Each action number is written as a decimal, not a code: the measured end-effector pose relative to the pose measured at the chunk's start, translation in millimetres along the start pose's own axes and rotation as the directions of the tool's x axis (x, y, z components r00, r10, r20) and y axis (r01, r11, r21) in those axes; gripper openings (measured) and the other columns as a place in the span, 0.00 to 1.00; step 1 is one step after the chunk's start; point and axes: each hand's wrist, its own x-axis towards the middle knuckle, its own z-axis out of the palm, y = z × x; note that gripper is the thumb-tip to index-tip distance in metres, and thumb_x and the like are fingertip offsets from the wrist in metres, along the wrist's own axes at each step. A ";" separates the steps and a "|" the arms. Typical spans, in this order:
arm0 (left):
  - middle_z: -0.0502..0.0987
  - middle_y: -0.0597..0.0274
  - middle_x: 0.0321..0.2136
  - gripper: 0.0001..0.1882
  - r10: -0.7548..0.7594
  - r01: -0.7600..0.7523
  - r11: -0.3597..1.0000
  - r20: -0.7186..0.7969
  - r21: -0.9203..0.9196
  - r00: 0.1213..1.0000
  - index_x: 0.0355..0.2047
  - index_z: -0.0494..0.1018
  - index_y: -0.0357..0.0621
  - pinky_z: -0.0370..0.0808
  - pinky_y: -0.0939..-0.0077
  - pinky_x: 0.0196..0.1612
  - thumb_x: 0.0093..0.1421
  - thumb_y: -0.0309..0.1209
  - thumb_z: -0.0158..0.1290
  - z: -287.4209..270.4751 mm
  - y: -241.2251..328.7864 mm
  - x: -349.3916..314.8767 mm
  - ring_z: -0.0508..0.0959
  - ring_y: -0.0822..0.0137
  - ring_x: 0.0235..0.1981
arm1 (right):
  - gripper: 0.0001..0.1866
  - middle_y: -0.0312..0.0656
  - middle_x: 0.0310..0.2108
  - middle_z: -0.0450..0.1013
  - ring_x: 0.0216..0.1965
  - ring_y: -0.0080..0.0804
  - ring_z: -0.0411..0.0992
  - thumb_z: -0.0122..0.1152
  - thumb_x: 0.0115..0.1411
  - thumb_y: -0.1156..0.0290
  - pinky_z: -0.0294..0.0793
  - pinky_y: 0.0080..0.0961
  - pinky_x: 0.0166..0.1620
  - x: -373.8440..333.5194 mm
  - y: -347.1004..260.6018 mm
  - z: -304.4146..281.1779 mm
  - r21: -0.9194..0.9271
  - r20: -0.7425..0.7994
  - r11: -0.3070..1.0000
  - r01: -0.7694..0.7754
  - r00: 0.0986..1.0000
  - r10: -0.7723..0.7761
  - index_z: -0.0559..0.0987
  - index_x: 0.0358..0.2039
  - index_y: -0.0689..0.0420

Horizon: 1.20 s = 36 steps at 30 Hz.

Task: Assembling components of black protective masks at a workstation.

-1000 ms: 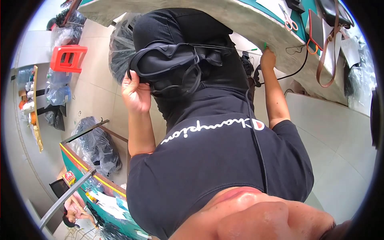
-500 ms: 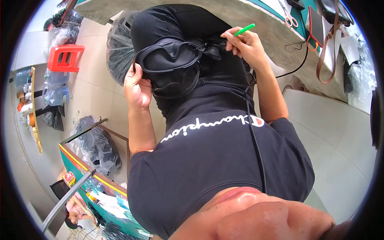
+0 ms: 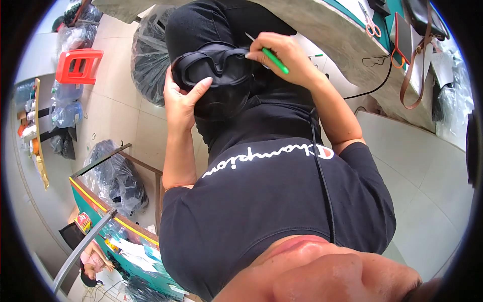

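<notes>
A black goggle mask with a dark lens lies across my lap on black trousers. My left hand grips its left side, the thumb pressed on the lower frame and the fingers mostly hidden behind. In my right hand is a slim green-handled tool, its handle pointing back toward me and a thin metal tip poking out past the knuckles. I cannot tell which kind of tool it is. The right thumb and a fingertip touch the mask's right edge, and the lower part of the mask is hard to make out against my dark shirt.
At the upper right, a work table bears scissors and a brown strap. A black cable hangs beside it. Plastic-wrapped bundles and a red stool stand on the left. Another person sits beyond the green table.
My right hand has come left to the mask's edge, and the green handle has swung round toward me. My left thumb has moved onto the mask's front; a black strap piece is no longer visible.
</notes>
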 end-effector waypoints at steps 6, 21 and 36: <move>0.73 0.57 0.43 0.33 0.076 -0.087 0.987 0.086 0.137 0.993 0.53 0.62 0.34 0.70 0.75 0.52 0.47 0.21 0.64 10.9 -2.4 -6.3 0.74 0.68 0.45 | 0.09 0.36 0.25 0.70 0.28 0.23 0.68 0.58 0.62 0.67 0.68 0.20 0.34 13.6 -5.4 -56.4 0.539 -0.468 0.832 0.132 0.868 0.166 0.75 0.33 0.61; 0.70 0.58 0.51 0.31 -0.184 0.289 0.882 0.294 -0.373 0.938 0.57 0.59 0.38 0.64 0.71 0.58 0.55 0.19 0.58 25.9 -0.3 -18.8 0.71 0.66 0.53 | 0.13 0.44 0.34 0.74 0.32 0.25 0.71 0.50 0.65 0.73 0.72 0.19 0.36 -43.4 -32.8 -25.5 0.338 -0.225 0.940 -0.046 0.966 0.128 0.76 0.44 0.67; 0.72 0.57 0.47 0.28 0.151 -0.107 0.966 0.179 -0.234 0.972 0.53 0.60 0.38 0.68 0.73 0.55 0.53 0.15 0.57 49.1 -9.2 -26.9 0.73 0.67 0.48 | 0.05 0.43 0.33 0.75 0.34 0.30 0.73 0.62 0.57 0.75 0.71 0.21 0.39 -30.8 -48.4 18.0 0.346 -0.174 0.937 0.053 0.985 0.008 0.76 0.30 0.63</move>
